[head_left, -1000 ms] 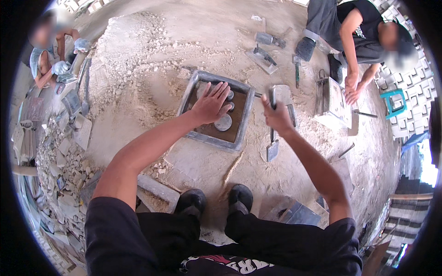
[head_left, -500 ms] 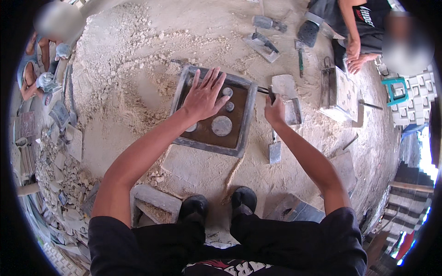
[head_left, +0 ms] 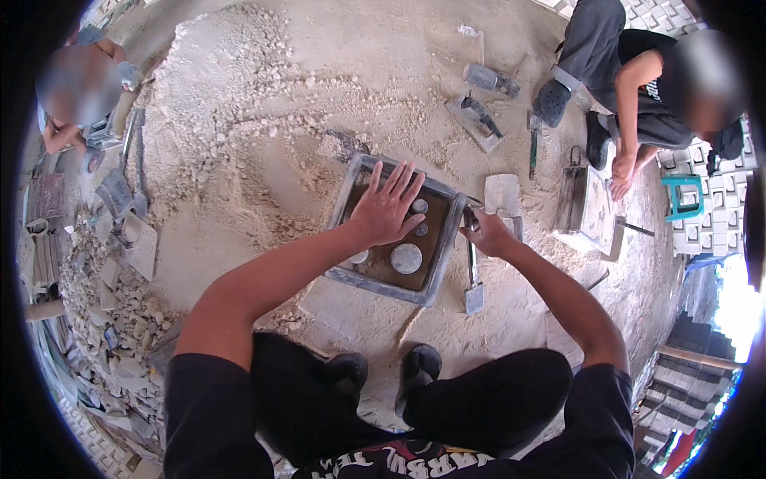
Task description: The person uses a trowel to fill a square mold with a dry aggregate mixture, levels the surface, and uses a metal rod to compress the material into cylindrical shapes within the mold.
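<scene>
A square grey frame [head_left: 443,259] lies on the sandy ground in front of me. Flat brown sand fills it, and several pale round discs, the largest disc [head_left: 406,259] near the close edge, sit on that surface. My left hand [head_left: 388,207] lies spread over the upper left of the sand, hiding part of it; I cannot tell how firmly it touches. At the frame's right side my right hand [head_left: 491,235] closes around a small dark handle [head_left: 471,217], mostly covered by the fingers.
Right of the frame lie a small trowel [head_left: 474,295] and a pale flat piece [head_left: 501,194]. Farther off are a float [head_left: 481,120] and a green-handled tool [head_left: 533,152]. A co-worker crouches by a box [head_left: 586,211] at right; another sits far left near a shovel [head_left: 116,194]. Crumbly sand [head_left: 231,72] is heaped beyond.
The view has shifted, so the frame appears lower and farther right. My knees have bent into a lower stance. My right hand has come closer to the frame's side; my left stays spread over the sand.
</scene>
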The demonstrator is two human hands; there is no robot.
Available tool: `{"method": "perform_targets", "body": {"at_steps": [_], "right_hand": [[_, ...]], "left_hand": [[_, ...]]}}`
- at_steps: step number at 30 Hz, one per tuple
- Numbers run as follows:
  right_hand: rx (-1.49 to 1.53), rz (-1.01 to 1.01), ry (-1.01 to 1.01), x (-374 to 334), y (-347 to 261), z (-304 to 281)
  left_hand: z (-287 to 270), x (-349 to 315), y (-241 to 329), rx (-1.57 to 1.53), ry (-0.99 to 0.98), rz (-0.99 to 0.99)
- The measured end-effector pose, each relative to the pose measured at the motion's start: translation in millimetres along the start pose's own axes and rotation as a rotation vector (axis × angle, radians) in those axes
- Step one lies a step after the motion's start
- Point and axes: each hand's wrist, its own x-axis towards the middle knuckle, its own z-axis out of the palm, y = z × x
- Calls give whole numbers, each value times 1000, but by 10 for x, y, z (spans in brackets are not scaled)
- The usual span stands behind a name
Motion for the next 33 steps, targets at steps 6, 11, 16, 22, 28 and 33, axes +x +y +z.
{"method": "perform_targets", "body": {"at_steps": [6,11,16,22,28,33], "right_hand": [[-150,-54,-86,390,165,-29],[-506,-128,-266,536,-226,-444],[-562,-123,-186,821,-784,-832],[-566,-315,-251,1643,-917,-729],[-526,-501,-332,2495,-938,9],[-536,-450,-410,2493,-924,369]], "left_hand": [[-37,113,-204,-41,-190,56],[-91,99,-259,-101,-348,58],[-209,26,-324,-158,-275,32],[-173,-278,-33,-140,129,-623],[-69,-655,153,20,156,-1285],[-114,-654,178,-95,171,-1291]]}}
